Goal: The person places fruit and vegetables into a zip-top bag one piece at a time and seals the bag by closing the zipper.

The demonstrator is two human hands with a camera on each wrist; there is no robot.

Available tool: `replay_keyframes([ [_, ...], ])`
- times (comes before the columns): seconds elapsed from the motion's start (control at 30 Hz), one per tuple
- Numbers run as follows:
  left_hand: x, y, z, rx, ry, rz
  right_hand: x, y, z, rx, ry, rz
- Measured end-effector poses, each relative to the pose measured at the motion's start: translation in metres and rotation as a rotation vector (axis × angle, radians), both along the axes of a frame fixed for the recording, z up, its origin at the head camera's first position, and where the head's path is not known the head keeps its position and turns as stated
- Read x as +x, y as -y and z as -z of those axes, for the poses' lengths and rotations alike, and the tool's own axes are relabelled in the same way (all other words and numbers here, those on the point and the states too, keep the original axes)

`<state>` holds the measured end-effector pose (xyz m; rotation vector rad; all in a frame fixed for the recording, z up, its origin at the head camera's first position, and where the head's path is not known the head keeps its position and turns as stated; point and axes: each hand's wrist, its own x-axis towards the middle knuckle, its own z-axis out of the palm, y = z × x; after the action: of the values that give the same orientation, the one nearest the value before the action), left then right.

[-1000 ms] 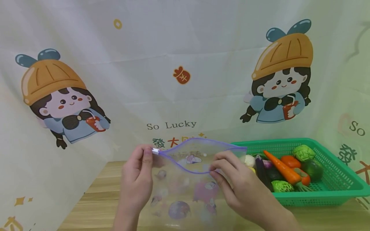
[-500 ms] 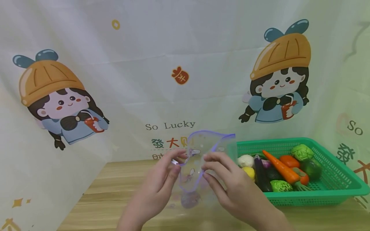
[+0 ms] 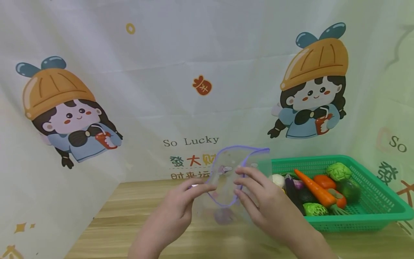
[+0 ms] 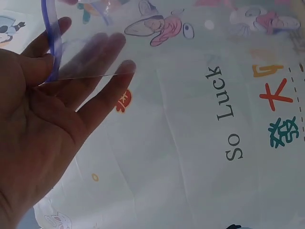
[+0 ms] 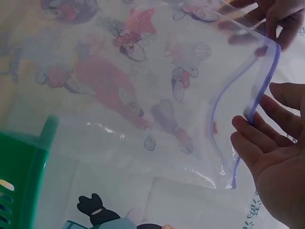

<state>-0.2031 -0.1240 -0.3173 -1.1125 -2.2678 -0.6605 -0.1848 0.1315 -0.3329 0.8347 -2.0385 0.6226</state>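
Between the hands is a see-through slider zip bag (image 3: 223, 212) with purple rims and printed cartoon figures, its mouth gaping. In the left wrist view, the left hand (image 4: 52, 114) pinches the purple rim between thumb and forefinger, its other fingers spread behind the plastic. The white slider (image 3: 194, 186) shows just beside that hand in the head view. On the opposite side of the mouth, the right hand (image 3: 263, 196) holds the near rim with bent fingers. In the right wrist view, the fingers of the right hand (image 5: 281, 157) lie around the purple edge.
To the right stands a green basket (image 3: 372, 217) holding a carrot (image 3: 315, 187), an eggplant (image 3: 293, 196), tomatoes, green vegetables and more. A wooden table (image 3: 110, 223) lies below. Behind it hangs a printed cloth (image 3: 155, 90).
The left hand has moved right, from the slider end toward the right hand, and its fingers have straightened. The bag's mouth has gone from long and narrow to wider and rounder.
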Motion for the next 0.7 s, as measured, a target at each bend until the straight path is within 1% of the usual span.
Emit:
replay_keyframes([
  [0.07,0.001,-0.001,0.0,-0.012,0.006,-0.064,0.001,-0.002,-0.001,0.009,0.036,0.027],
  [0.17,0.003,-0.002,-0.002,-0.011,0.055,-0.168,0.003,-0.006,-0.003,0.015,0.101,0.064],
  [0.23,0.004,-0.002,-0.003,-0.004,0.085,-0.215,0.003,-0.01,-0.005,0.019,0.125,0.081],
  [0.3,0.005,-0.002,-0.003,0.003,0.105,-0.238,0.003,-0.014,-0.007,0.015,0.124,0.094],
  [0.4,0.005,-0.002,-0.004,0.007,0.125,-0.253,0.002,-0.025,-0.011,-0.021,0.076,0.113],
  [0.5,0.005,-0.001,-0.006,0.013,0.107,-0.276,-0.002,-0.041,-0.016,-0.127,0.03,0.142],
  [0.57,0.005,0.001,-0.007,0.029,0.086,-0.289,-0.006,-0.053,-0.017,-0.208,0.045,0.197],
  [0.6,0.005,0.003,-0.007,0.044,0.067,-0.289,-0.008,-0.059,-0.017,-0.242,0.081,0.225],
  [0.63,0.004,0.005,-0.007,0.057,0.052,-0.293,-0.011,-0.066,-0.017,-0.261,0.139,0.254],
  [0.67,0.004,0.006,-0.007,0.067,0.04,-0.3,-0.015,-0.072,-0.017,-0.265,0.231,0.292],
  [0.7,0.004,0.008,-0.008,0.075,0.03,-0.31,-0.019,-0.08,-0.015,-0.247,0.33,0.327],
])
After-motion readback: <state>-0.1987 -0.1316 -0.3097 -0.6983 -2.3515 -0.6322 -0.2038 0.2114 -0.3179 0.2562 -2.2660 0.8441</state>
